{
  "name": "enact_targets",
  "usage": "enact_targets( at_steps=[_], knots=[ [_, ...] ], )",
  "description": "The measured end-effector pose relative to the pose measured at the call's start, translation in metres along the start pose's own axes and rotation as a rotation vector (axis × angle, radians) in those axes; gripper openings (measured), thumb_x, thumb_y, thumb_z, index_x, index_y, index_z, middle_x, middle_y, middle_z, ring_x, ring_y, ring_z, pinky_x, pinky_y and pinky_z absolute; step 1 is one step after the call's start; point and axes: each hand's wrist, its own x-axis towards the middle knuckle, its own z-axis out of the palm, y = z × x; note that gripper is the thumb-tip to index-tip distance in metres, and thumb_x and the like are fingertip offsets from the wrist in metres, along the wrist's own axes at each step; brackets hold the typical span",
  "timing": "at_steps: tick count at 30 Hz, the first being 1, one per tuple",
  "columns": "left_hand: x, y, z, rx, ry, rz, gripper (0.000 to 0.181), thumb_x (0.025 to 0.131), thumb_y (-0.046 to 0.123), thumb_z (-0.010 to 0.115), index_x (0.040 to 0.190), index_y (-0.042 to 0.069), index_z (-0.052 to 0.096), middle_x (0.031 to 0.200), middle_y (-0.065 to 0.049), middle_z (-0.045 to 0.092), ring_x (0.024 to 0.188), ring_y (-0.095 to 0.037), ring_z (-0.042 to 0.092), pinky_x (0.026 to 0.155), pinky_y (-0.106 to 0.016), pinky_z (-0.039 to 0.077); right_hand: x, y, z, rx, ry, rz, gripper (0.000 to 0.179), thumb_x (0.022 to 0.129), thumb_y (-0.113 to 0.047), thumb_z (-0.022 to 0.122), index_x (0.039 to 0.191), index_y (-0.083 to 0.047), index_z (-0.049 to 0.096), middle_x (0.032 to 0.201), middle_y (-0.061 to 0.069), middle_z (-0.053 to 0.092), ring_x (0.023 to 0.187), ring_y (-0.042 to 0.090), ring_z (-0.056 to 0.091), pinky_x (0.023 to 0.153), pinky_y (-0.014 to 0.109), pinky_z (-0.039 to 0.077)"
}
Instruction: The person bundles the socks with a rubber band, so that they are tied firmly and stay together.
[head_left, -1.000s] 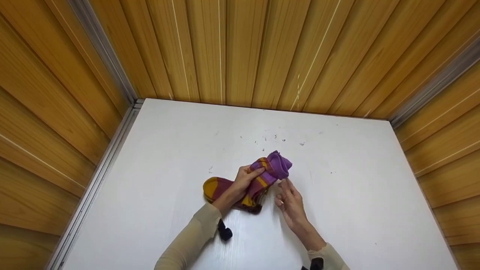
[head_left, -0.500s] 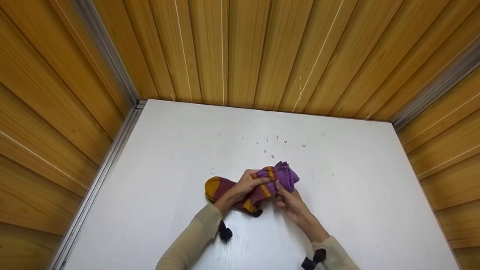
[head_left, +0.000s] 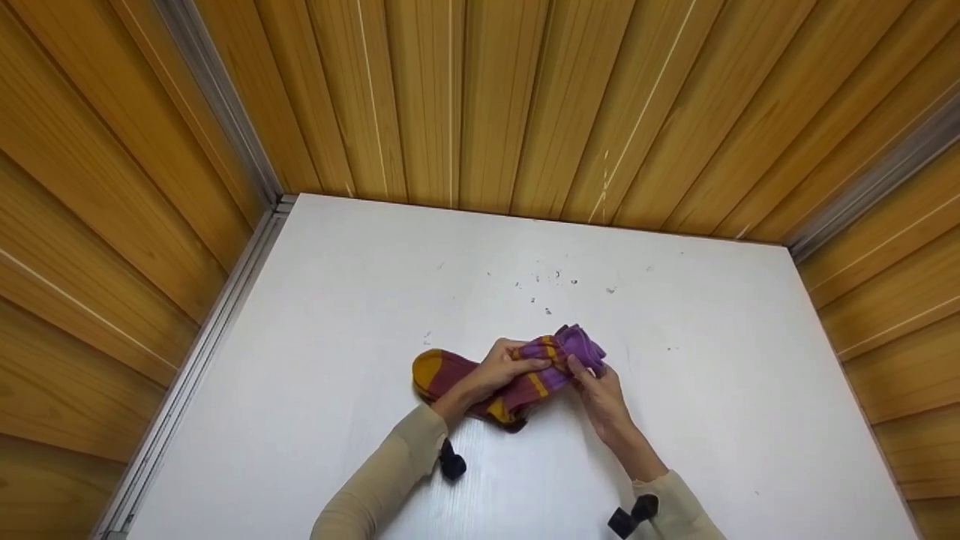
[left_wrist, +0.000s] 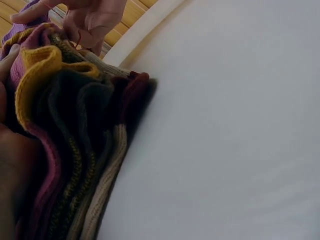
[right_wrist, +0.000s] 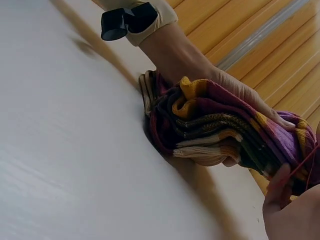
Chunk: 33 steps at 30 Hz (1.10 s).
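Observation:
A bundle of layered socks (head_left: 536, 379) is bent over in the middle of the head view, with a yellow toe (head_left: 427, 371) pointing left. Burgundy, purple and yellow stripes mark its outer sock; dark green and cream layers (left_wrist: 107, 185) show underneath in the left wrist view. My left hand (head_left: 495, 375) grips the bundle around its middle, thumb on top. At the rolled purple end (head_left: 581, 346), my right hand (head_left: 604, 401) pinches the socks between thumb and fingers. A thin red thread (right_wrist: 304, 161) crosses near my right fingers in the right wrist view.
A white table (head_left: 337, 300) with small dark marks (head_left: 555, 277) lies beneath. Wood-patterned walls (head_left: 480, 105) and metal rails (head_left: 240, 277) border it. Black wrist devices (head_left: 452, 461) sit at both cuffs.
My right hand, apart from the socks or barely touching them at first, has come up and taken hold of the purple end. That end has shifted slightly right and down; my left hand keeps its grip.

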Motion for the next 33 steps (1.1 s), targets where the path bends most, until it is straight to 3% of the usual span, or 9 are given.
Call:
enact_targets(
  at_steps=[3, 6, 10, 13, 17, 21, 25, 29, 33],
  knots=[
    [-0.002, -0.001, 0.003, 0.040, -0.006, -0.011, 0.027, 0.093, 0.014, 0.074, 0.112, -0.004, 0.075, 0.093, 0.002, 0.077, 0.076, -0.009, 0.067, 0.071, -0.021, 0.055, -0.001, 0.003, 0.000, 0.015, -0.009, -0.038, 0.064, 0.104, -0.020, 0.061, 0.154, 0.006, 0.031, 0.146, 0.015, 0.049, 0.117, 0.001, 0.058, 0.102, 0.014, 0.047],
    [-0.001, -0.001, 0.004, 0.089, -0.037, -0.002, 0.026, 0.092, 0.014, 0.076, 0.113, -0.001, 0.076, 0.096, -0.003, 0.079, 0.077, -0.008, 0.068, 0.073, -0.020, 0.055, 0.000, 0.004, 0.000, 0.034, -0.027, -0.081, 0.071, 0.104, -0.015, 0.060, 0.162, -0.003, 0.020, 0.154, 0.017, 0.042, 0.119, 0.000, 0.057, 0.104, 0.014, 0.046],
    [-0.001, -0.002, 0.005, 0.126, -0.073, 0.040, 0.027, 0.091, 0.009, 0.076, 0.116, 0.000, 0.076, 0.104, -0.015, 0.079, 0.079, -0.008, 0.069, 0.075, -0.020, 0.056, 0.004, -0.002, -0.001, 0.032, -0.042, -0.095, 0.077, 0.100, -0.007, 0.063, 0.163, -0.007, 0.018, 0.135, 0.006, 0.059, 0.113, 0.004, 0.063, 0.101, 0.017, 0.050],
    [-0.001, -0.003, 0.005, 0.142, -0.090, 0.076, 0.028, 0.090, 0.005, 0.076, 0.117, -0.001, 0.075, 0.107, -0.021, 0.077, 0.081, -0.007, 0.070, 0.076, -0.021, 0.056, 0.006, -0.009, -0.004, -0.016, -0.047, -0.030, 0.075, 0.099, -0.009, 0.066, 0.161, -0.002, 0.024, 0.118, -0.001, 0.070, 0.107, 0.006, 0.068, 0.096, 0.019, 0.053],
    [0.000, -0.006, 0.005, 0.165, -0.103, 0.111, 0.029, 0.088, 0.002, 0.077, 0.117, -0.002, 0.075, 0.108, -0.025, 0.075, 0.082, -0.007, 0.070, 0.076, -0.021, 0.056, 0.006, -0.018, -0.009, -0.155, -0.041, 0.067, 0.065, 0.098, -0.018, 0.070, 0.152, 0.002, 0.041, 0.110, 0.001, 0.071, 0.099, 0.012, 0.069, 0.087, 0.022, 0.057],
    [0.000, -0.007, 0.007, 0.201, -0.051, 0.129, 0.028, 0.087, 0.002, 0.078, 0.115, -0.001, 0.076, 0.106, -0.024, 0.076, 0.079, -0.005, 0.071, 0.073, -0.020, 0.057, 0.006, -0.025, -0.011, -0.303, -0.012, 0.080, 0.049, 0.093, -0.026, 0.076, 0.131, 0.002, 0.061, 0.103, 0.004, 0.070, 0.089, 0.014, 0.068, 0.076, 0.025, 0.058],
    [-0.001, -0.004, 0.011, 0.257, 0.044, 0.165, 0.024, 0.085, 0.001, 0.080, 0.109, -0.004, 0.077, 0.101, -0.025, 0.076, 0.073, -0.001, 0.068, 0.068, -0.017, 0.055, 0.003, -0.028, -0.010, -0.386, 0.009, 0.041, 0.045, 0.090, -0.028, 0.080, 0.123, 0.000, 0.066, 0.097, 0.003, 0.071, 0.082, 0.014, 0.068, 0.070, 0.024, 0.058],
    [-0.004, 0.003, 0.016, 0.306, 0.132, 0.198, 0.025, 0.082, 0.000, 0.082, 0.105, -0.008, 0.077, 0.100, -0.026, 0.076, 0.075, 0.001, 0.068, 0.070, -0.017, 0.056, -0.002, -0.027, -0.008, -0.414, 0.017, 0.000, 0.044, 0.089, -0.024, 0.080, 0.122, 0.002, 0.067, 0.099, 0.004, 0.073, 0.087, 0.013, 0.069, 0.074, 0.022, 0.057],
    [-0.009, 0.006, 0.019, 0.354, 0.223, 0.198, 0.027, 0.080, 0.003, 0.085, 0.105, -0.005, 0.078, 0.100, -0.021, 0.077, 0.080, -0.005, 0.070, 0.073, -0.020, 0.057, -0.005, -0.021, -0.009, -0.417, 0.017, -0.033, 0.046, 0.088, -0.017, 0.082, 0.126, 0.003, 0.066, 0.111, 0.006, 0.074, 0.098, 0.010, 0.067, 0.084, 0.020, 0.053]
  ],
)
